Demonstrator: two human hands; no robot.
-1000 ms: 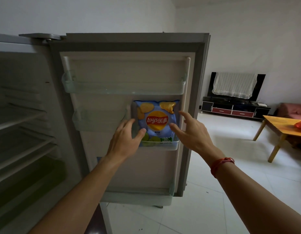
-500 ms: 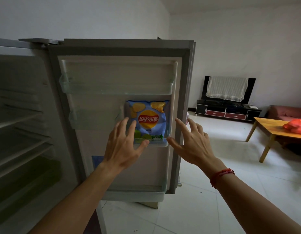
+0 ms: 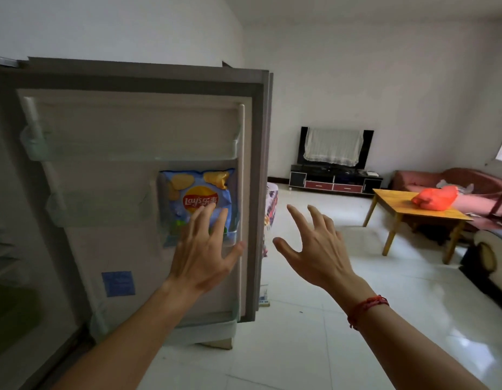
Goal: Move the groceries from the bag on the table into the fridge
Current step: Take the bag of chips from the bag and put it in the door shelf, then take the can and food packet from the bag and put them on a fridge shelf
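Head view: chip bag (image 3: 199,201) in fridge door (image 3: 137,153) bin; left hand (image 3: 202,254), right hand (image 3: 317,249) fingers spread, empty.

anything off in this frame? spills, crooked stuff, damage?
Nothing stands out. The chip bag stands upright in the small door bin of the open fridge door. Both hands are open and empty. No spill shows on the floor.
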